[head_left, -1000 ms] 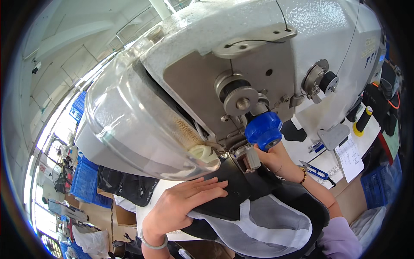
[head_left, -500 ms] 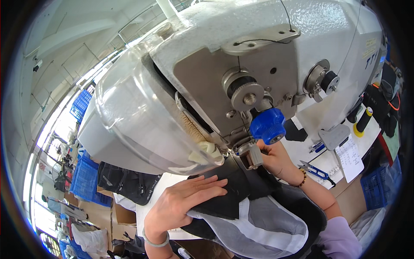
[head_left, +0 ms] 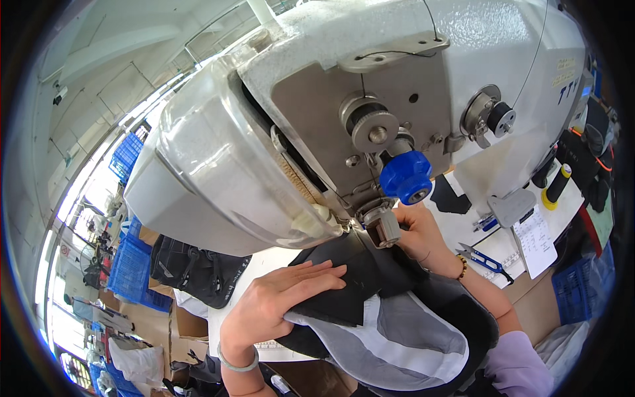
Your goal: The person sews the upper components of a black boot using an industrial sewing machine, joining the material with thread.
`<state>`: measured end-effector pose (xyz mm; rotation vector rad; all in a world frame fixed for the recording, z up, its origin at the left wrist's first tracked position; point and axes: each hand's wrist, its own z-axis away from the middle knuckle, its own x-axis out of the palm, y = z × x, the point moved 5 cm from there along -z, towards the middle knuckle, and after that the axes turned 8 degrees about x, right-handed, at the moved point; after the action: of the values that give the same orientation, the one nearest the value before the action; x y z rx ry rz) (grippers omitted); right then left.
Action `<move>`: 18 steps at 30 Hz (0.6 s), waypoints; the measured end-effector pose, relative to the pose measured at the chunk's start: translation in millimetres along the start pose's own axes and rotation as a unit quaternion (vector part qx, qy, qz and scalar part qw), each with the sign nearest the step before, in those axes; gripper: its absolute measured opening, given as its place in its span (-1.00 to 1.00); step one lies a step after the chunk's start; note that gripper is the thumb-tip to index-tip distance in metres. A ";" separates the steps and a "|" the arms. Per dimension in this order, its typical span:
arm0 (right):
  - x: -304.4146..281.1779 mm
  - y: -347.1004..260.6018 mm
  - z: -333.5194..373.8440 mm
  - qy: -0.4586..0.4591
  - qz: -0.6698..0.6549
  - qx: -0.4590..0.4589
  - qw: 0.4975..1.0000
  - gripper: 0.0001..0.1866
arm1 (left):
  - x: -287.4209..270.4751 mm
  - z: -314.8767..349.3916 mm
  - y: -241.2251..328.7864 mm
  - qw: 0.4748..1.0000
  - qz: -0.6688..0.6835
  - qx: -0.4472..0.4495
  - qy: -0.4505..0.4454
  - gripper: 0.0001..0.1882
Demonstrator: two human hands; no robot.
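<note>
Black fabric (head_left: 354, 264) lies under the needle area of a grey-white sewing machine (head_left: 397, 73), joined to a curved piece with grey lining (head_left: 413, 324) and a white strip that hangs toward me. My left hand (head_left: 274, 298) rests on the fabric left of the needle, its fingers stretched out flat and its thumb mostly hidden. Beyond the metal roller presser (head_left: 382, 228), my right hand (head_left: 420, 231) has curled fingers at the fabric's right side. The machine partly hides those fingertips. A blue knob (head_left: 405, 177) sits just above that hand.
Thread snips (head_left: 486, 261), a notepad (head_left: 534, 241) and a black thread cone (head_left: 557, 187) lie on the right of the table. A black bag (head_left: 198, 271) is at the left. Blue crates (head_left: 135, 274) stand beyond it, and another blue crate (head_left: 572, 288) is at lower right.
The whole view has shifted slightly, with the machine now a little higher in it. Both hands stay in nearly the same place on the fabric.
</note>
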<state>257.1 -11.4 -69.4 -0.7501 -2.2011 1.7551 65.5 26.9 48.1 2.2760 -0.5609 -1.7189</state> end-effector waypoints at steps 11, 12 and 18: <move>-2.5 7.5 -4.0 0.036 -0.025 -0.024 0.999 -0.69 | 3.3 4.6 1.7 0.999 -0.037 -0.002 -0.030 -0.32; -1.6 6.3 -4.0 0.034 -0.025 -0.025 0.999 -0.69 | 2.9 5.0 -0.3 0.999 -0.038 -0.002 -0.029 -0.32; 0.0 6.8 -4.4 0.035 -0.018 -0.024 0.999 -0.70 | 1.5 3.2 -5.4 0.999 -0.037 -0.002 -0.025 -0.34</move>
<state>260.9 -6.6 -74.8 -0.7651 -2.2043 1.6390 63.6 31.3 43.6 2.2829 -0.4881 -1.8133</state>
